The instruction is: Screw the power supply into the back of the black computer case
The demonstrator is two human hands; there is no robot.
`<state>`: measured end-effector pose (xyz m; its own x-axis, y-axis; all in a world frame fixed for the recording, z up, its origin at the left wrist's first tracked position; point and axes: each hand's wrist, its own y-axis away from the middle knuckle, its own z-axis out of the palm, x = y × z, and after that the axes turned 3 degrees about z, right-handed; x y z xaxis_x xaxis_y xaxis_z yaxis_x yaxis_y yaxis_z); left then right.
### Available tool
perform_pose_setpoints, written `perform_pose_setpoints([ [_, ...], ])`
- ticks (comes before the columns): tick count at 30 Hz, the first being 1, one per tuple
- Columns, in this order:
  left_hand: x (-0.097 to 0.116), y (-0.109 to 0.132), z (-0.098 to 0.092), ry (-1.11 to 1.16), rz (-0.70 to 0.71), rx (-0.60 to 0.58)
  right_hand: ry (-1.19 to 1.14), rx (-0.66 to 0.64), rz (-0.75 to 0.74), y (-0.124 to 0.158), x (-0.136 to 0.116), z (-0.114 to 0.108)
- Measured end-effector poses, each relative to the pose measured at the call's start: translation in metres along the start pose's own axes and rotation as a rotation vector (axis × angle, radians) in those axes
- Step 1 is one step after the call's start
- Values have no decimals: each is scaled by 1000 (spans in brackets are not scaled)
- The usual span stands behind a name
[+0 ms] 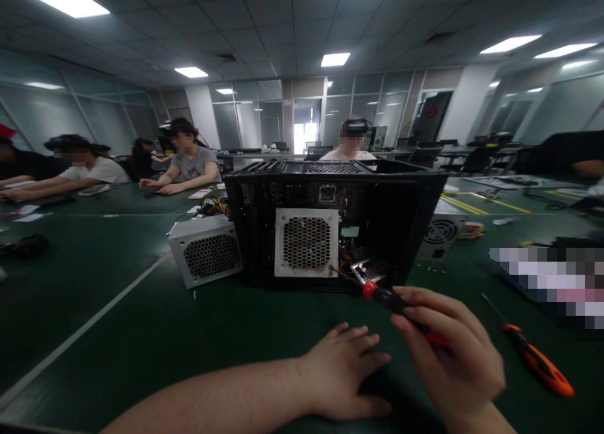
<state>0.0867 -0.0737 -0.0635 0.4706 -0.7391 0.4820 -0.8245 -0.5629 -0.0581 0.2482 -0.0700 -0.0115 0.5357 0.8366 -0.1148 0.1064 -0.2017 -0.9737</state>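
A black computer case (415,233) lies with its open side toward me. In its opening sits a grey power supply (309,242) with a honeycomb grille. My right hand (453,346) is closed round the handle of a red-and-black screwdriver (387,297). Its shaft points at the power supply's lower right corner; whether the tip touches a screw is too small to tell. My left hand (344,371) rests on the green table in front of the case, fingers spread, holding nothing.
A second power supply (207,255) stands left of the case, a third (441,233) behind its right side. An orange-and-black screwdriver (533,352) lies at right, and small screws (430,269) near the case. Several people sit round the green table (226,352).
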Motion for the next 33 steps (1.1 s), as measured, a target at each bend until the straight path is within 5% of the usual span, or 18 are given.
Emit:
perform_pose_setpoints([
  [12, -1, 1, -1, 9, 17, 11, -300, -32, 189, 6, 3, 0],
  [22, -1, 1, -1, 20, -1, 1, -247, 9, 234, 9, 7, -1],
  [33, -1, 1, 0, 4, -13, -9, 32, 32, 93, 5, 3, -1],
])
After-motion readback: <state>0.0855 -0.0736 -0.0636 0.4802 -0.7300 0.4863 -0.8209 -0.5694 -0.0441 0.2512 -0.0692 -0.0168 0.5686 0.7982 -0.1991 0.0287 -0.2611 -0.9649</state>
